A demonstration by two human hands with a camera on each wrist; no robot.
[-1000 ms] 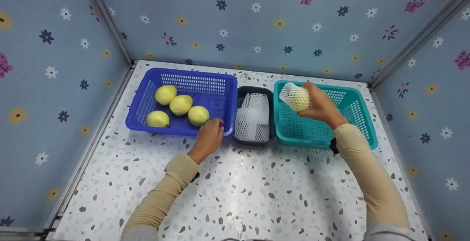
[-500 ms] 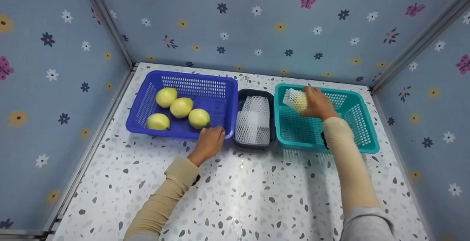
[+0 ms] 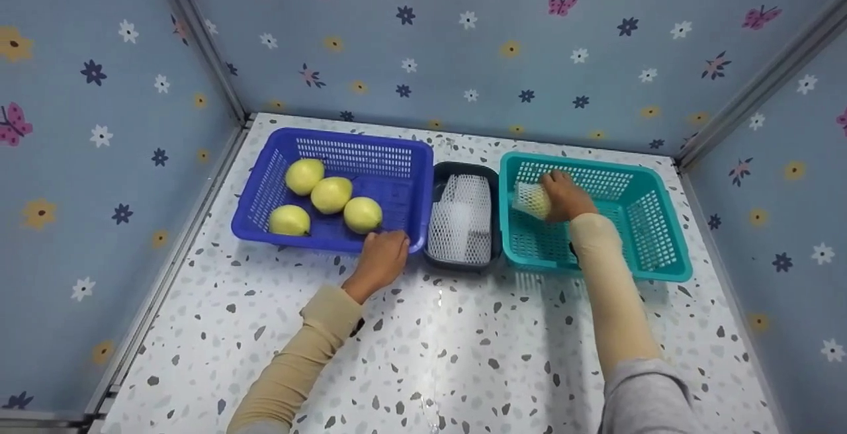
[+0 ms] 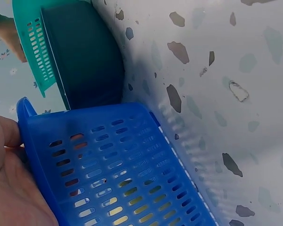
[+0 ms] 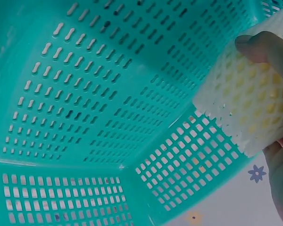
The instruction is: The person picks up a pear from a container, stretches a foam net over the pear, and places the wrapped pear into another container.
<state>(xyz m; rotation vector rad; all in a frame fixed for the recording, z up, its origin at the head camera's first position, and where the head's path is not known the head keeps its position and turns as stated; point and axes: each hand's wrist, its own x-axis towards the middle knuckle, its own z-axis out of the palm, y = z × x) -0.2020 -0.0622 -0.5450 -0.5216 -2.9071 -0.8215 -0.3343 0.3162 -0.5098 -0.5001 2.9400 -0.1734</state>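
My left hand [image 3: 379,263] grips the front rim of the blue basket [image 3: 423,176] near its right corner; in the left wrist view, thumb and palm lie at the rim and the fingertips show partly through the slots. Several bare yellow pears [image 3: 331,195] lie in that basket. Inside the teal basket [image 3: 662,222], low over its left part, my right hand [image 3: 568,197] holds a yellow pear in a white foam net [image 3: 531,200]. The right wrist view shows the thumb across the foam net [image 5: 240,99], whose loose end points away from the hand.
Between the baskets stands a dark grey tray [image 3: 496,222] with several white foam nets [image 3: 456,222] in it. All three containers stand side by side on a speckled white table [image 3: 463,341]. Flower-patterned walls [image 3: 437,37] rise at the back and both sides.
My right hand has lowered the netted pear from above the teal basket's rim into the basket. The left hand has stayed at the blue basket's rim.
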